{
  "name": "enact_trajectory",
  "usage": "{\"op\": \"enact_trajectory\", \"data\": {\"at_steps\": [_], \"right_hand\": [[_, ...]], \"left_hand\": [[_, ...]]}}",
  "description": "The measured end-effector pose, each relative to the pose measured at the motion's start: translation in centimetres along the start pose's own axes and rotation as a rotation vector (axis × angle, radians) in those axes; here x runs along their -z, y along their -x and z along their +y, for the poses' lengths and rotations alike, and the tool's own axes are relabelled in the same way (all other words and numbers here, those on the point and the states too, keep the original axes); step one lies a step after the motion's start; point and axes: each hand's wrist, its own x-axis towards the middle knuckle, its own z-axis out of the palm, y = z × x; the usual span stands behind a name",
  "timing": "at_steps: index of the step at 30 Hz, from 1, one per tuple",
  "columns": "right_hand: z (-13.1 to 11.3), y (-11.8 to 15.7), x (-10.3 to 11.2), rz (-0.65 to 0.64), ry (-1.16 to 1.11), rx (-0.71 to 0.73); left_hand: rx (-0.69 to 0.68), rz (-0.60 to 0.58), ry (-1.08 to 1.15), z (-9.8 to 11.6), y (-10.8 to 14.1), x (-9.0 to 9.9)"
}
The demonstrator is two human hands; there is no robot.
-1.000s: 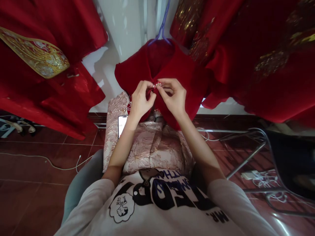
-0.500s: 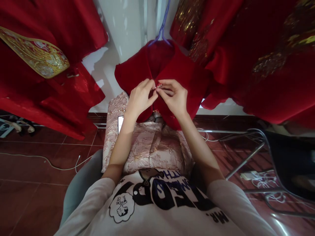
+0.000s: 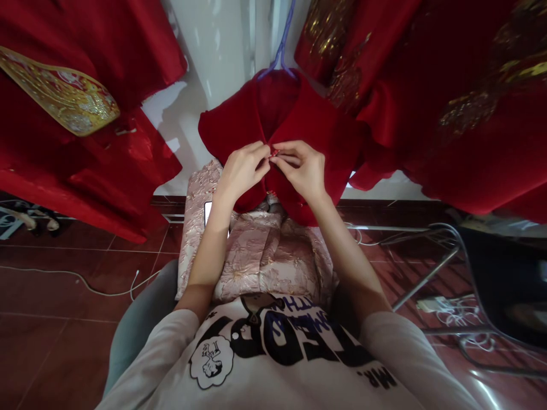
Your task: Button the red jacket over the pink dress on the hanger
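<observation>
A dark red short jacket [image 3: 325, 148] hangs in front of me on a purple hanger [image 3: 278, 60]. At the middle of its front edge is a small red and white fastener [image 3: 274, 152], too small to make out fully. My left hand [image 3: 243, 172] is closed on the fastener's left side, fingertips pinched together. From the right, my right hand [image 3: 306, 171] pinches the same fastener between thumb and forefinger. Below my hands, another reddish fastening [image 3: 270, 195] shows on the jacket front. The fingertips partly hide what they grip.
Pink brocade fabric [image 3: 277, 279] covers my lap, with a phone [image 3: 208, 212] lying on it, partly behind my left forearm. Red garments [image 3: 141, 34] hang on both sides. A black chair [image 3: 499, 273] and a power strip with cables [image 3: 444, 307] are at right.
Both hands have shifted very slightly downward and stay pinched at the jacket's front edge. The left fingers have tilted a little. The jacket has barely moved.
</observation>
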Motion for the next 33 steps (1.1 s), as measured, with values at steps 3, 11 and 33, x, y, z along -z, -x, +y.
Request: {"op": "enact_trajectory", "data": {"at_steps": [3, 11, 33], "right_hand": [[-0.2, -0.3, 0.2, -0.041, 0.028, -0.009], [1.1, 0.0, 0.0, -0.09, 0.155, 0.026], [-2.5, 0.1, 10.2, -0.479, -0.092, -0.368]], "left_hand": [[-0.002, -0.009, 0.021, -0.3, -0.2, -0.3], [0.056, 0.04, 0.331, -1.2, 0.8, -3.0], [0.366, 0.259, 0.415, -8.2, 3.6, -0.4]]}}
